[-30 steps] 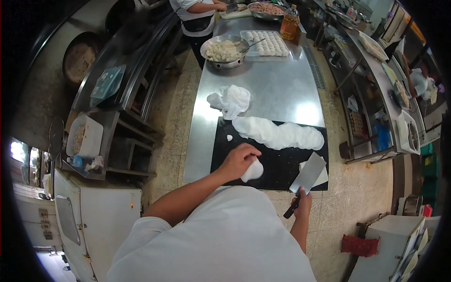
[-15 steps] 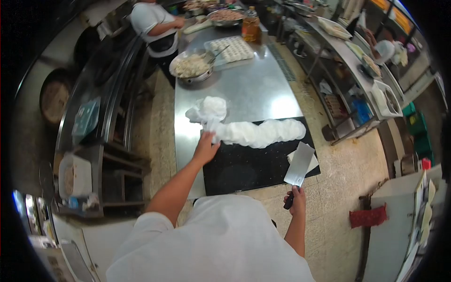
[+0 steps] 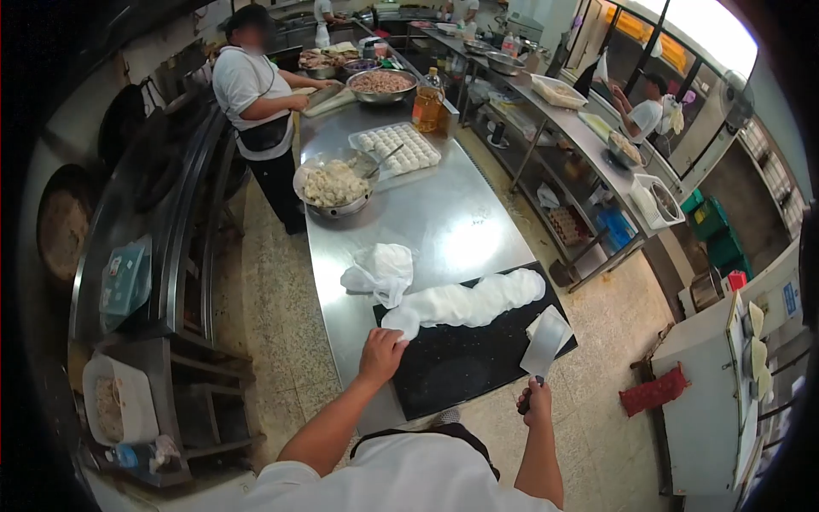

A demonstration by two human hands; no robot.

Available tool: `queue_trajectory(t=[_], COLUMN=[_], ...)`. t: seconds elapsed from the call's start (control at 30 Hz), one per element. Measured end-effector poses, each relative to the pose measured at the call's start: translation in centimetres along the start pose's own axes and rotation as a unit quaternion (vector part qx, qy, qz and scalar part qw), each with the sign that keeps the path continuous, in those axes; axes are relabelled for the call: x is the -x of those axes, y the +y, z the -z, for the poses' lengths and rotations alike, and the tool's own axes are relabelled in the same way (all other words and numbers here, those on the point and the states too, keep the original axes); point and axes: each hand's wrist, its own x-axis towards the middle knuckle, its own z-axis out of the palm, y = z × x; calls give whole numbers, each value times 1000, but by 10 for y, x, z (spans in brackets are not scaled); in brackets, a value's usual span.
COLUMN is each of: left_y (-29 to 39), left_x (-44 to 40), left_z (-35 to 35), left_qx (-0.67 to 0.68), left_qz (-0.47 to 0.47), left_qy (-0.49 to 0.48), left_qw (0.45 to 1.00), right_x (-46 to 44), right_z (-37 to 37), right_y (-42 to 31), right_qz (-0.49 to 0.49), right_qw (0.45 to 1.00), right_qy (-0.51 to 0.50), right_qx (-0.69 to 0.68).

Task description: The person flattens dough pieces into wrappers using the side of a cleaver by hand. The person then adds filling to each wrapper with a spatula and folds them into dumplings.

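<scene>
A row of overlapping white rounds lies across the black board on the steel table. At the row's left end, my left hand pinches the edge of a thin white round. A white plastic bag with a white lump in it sits just beyond. My right hand is closed round the dark handle of a cleaver. The wide blade rests over a pale folded cloth or pad at the board's right edge.
Farther up the table are a bowl of pale filling, a tray of small white pieces, an oil bottle and a bowl of minced meat. A co-worker stands at the far left; shelves run along the right.
My left hand has gone from the white round near the board's front to the row's left end. The camera view has tilted up and shifted. My right hand still holds the cleaver.
</scene>
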Motion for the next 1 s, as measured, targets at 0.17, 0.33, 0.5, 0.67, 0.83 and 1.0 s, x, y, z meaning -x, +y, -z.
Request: queue_trajectory(t=[0.17,0.33,0.5,0.67,0.83,1.0], left_y=[0,-4,15,46,64,72], left_x=[21,12,11,26,22,24], left_z=[2,8,20,3,-32,-54], left_qx=[97,149,111,101,38,25], left_qz=[-30,-32,-55,162,151,241], left_qy=[34,-71,-20,-18,-34,-12], left_qw=[994,986,992,981,987,970], right_x=[19,29,32,13,-36,-64], right_z=[-9,-5,9,29,46,50], right_y=[21,18,12,-23,-27,-32], right_qz=[7,8,46,104,100,-11], right_qw=[1000,1000,998,991,986,985], right_qy=[7,3,-2,-28,-107,-155], right_qx=[2,8,32,76,79,72])
